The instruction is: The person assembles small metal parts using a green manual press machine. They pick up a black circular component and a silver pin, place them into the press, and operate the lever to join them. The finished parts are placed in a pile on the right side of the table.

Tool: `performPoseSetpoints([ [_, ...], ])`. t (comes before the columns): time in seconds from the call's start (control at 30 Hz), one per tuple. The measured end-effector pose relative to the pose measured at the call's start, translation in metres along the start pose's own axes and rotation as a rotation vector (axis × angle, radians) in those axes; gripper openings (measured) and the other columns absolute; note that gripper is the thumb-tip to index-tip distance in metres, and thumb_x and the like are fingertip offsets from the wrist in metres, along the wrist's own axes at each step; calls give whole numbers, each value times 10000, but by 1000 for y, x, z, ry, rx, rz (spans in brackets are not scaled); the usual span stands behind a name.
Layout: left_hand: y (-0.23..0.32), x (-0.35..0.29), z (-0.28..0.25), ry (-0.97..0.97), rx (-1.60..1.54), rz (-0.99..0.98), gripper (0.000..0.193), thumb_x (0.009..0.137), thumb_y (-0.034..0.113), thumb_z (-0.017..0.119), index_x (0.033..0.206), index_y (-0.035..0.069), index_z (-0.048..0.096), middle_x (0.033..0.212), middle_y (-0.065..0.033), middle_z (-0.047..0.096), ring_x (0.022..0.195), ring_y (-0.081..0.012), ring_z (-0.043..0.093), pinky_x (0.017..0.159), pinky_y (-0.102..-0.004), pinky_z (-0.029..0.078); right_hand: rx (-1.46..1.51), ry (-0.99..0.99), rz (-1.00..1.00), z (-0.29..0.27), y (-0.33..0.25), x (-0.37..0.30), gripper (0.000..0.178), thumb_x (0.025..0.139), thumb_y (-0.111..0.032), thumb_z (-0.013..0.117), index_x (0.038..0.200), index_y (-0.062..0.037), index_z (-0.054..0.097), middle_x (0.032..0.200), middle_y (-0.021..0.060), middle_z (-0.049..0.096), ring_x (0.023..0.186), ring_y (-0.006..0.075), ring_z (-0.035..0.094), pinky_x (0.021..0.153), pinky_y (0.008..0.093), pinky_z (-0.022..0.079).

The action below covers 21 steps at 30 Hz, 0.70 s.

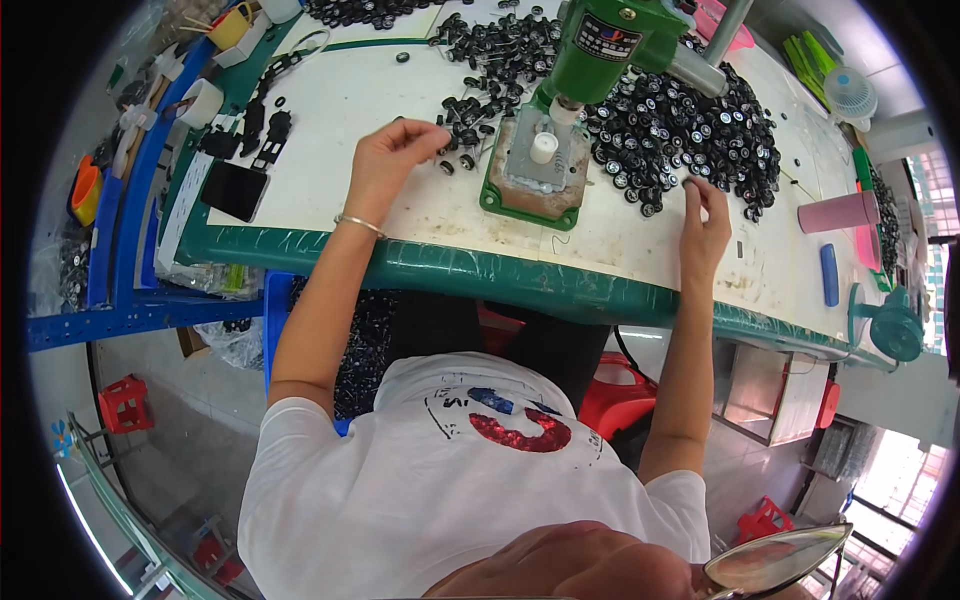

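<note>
My left hand (393, 158) is above the white tabletop, thumb and fingers pinched together beside a scatter of small black wheels on thin metal axles (478, 118). Whatever sits in that pinch is too small to make out. Between my hands stands a green bench press (598, 50), its ram above a metal block with a white round post (543, 148). My right hand (704, 225) is at the near edge of a big heap of loose black wheels with silvery hubs (680, 135). Its thumb and forefinger close on a small black wheel, partly hidden by the fingertips.
A black phone (235, 191) and dark plastic parts (272, 138) lie at the left. On the right are a pink cylinder (838, 212), a blue bar-shaped object (829, 275) and a small green fan (893, 325). The green table edge (450, 268) runs in front of me.
</note>
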State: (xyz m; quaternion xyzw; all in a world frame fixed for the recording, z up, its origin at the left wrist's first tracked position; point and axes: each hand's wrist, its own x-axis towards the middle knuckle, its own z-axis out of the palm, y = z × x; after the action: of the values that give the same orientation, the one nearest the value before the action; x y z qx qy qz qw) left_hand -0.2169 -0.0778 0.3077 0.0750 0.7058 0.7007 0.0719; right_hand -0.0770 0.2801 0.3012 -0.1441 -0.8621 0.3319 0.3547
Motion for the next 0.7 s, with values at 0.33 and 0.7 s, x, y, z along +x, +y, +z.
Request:
performPoseSetpoints([
  [0.33,6,17,32,-68,-274,-107,181,885,157,645,997,15,637,956,-87,688,729,-99,624,677,-205,502,611,-521,325,92,-105,12,201,902,-157,626,1046,-25,672,893,-4,646,837,82,565,755,231,436],
  [0.7,15,-3,15,-32,-480,-114,242,847,39,652,1074,-44,642,1029,-113,675,851,-116,631,763,-222,501,603,-517,321,102,-98,11,250,898,-212,625,1021,2,662,882,38,622,761,99,557,689,249,440],
])
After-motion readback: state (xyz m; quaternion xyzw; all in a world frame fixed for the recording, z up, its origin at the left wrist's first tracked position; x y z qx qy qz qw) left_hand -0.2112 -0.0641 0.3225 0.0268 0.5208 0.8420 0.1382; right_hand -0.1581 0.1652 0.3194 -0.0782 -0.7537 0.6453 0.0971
